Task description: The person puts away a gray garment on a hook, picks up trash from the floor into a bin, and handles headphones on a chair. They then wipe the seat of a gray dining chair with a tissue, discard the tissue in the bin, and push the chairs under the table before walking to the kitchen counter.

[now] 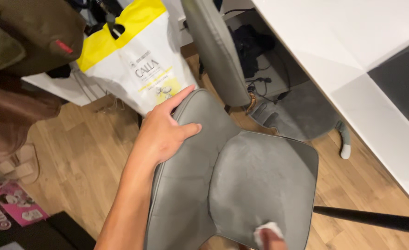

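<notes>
Wood floor, with a white desk (352, 51) at the right. Your left hand (162, 134) lies open on the backrest edge of the grey chair (260, 185), thumb over the front, steadying it. Your right hand (271, 238), mostly cut off, seems pinched on a white wipe (265, 230) at the seat's front edge. Most of the seat looks unwiped; a second chair (218, 51) and a yellow-white bag (135, 60) stand behind.
</notes>
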The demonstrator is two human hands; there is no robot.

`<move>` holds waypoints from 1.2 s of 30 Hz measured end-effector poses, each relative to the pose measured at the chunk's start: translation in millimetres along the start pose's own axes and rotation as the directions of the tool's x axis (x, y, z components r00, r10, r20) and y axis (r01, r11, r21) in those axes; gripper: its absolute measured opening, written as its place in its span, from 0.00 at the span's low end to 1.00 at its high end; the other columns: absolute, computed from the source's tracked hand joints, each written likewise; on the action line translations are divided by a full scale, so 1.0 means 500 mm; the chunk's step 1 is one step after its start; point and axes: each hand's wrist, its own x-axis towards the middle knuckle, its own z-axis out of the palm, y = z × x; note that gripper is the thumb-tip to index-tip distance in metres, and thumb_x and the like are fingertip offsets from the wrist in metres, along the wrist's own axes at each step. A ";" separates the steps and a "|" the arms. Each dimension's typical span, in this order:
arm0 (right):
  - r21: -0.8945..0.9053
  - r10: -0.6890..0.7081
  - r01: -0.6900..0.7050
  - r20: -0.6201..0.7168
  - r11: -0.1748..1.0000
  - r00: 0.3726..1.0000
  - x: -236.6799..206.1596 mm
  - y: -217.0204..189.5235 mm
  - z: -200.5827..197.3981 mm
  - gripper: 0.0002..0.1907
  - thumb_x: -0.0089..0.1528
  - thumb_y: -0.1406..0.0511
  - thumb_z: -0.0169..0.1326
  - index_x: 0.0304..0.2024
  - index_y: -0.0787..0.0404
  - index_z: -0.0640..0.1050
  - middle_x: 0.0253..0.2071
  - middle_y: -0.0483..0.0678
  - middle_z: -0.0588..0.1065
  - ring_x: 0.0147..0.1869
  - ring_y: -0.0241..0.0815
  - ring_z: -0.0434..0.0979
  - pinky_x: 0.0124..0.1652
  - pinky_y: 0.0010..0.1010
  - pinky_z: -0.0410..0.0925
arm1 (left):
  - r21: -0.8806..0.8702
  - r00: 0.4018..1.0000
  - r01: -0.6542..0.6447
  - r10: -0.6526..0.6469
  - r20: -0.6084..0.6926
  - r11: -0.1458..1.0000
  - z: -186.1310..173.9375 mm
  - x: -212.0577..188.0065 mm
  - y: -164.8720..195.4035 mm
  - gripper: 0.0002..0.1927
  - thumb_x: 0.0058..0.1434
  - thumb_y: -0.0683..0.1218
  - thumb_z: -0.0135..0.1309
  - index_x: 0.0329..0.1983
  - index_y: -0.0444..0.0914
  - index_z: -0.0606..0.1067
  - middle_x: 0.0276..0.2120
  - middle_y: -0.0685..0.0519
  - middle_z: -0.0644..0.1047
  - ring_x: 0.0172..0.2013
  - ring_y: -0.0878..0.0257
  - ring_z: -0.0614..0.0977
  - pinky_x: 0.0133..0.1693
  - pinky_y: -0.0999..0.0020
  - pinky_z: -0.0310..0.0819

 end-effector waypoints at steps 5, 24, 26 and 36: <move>-0.071 -0.074 0.047 -0.456 0.996 0.887 0.088 0.046 -0.133 0.11 0.63 0.56 0.56 0.37 0.56 0.82 0.33 0.57 0.79 0.39 0.60 0.81 0.42 0.46 0.73 | -0.071 0.998 -0.062 0.062 -0.012 0.996 0.010 0.002 0.001 0.43 0.44 0.45 0.65 0.68 0.54 0.71 0.30 0.55 0.81 0.24 0.66 0.72 0.34 0.69 0.74; 0.129 -0.348 0.327 0.226 0.936 0.910 0.134 -0.305 0.051 0.06 0.58 0.66 0.54 0.28 0.60 0.77 0.27 0.56 0.78 0.30 0.55 0.79 0.33 0.46 0.70 | -0.135 0.992 -0.123 0.125 0.009 0.983 0.010 0.008 -0.018 0.43 0.45 0.44 0.65 0.69 0.48 0.70 0.33 0.59 0.81 0.24 0.71 0.71 0.34 0.73 0.73; 0.086 -0.523 0.517 0.053 0.851 0.851 0.027 -0.188 0.027 0.07 0.57 0.61 0.58 0.29 0.58 0.79 0.30 0.55 0.79 0.33 0.55 0.79 0.34 0.45 0.72 | -0.148 0.993 -0.118 0.120 0.007 0.982 0.012 0.009 -0.023 0.43 0.45 0.43 0.64 0.69 0.47 0.71 0.38 0.56 0.82 0.26 0.70 0.72 0.35 0.74 0.73; 0.029 0.059 -0.052 -0.530 0.998 0.846 0.432 -0.168 -0.161 0.13 0.65 0.60 0.58 0.37 0.65 0.83 0.33 0.60 0.79 0.35 0.56 0.81 0.34 0.45 0.71 | -0.162 0.987 -0.158 0.162 0.013 0.974 0.017 0.012 -0.028 0.41 0.47 0.41 0.64 0.69 0.44 0.70 0.54 0.53 0.81 0.40 0.70 0.80 0.47 0.73 0.75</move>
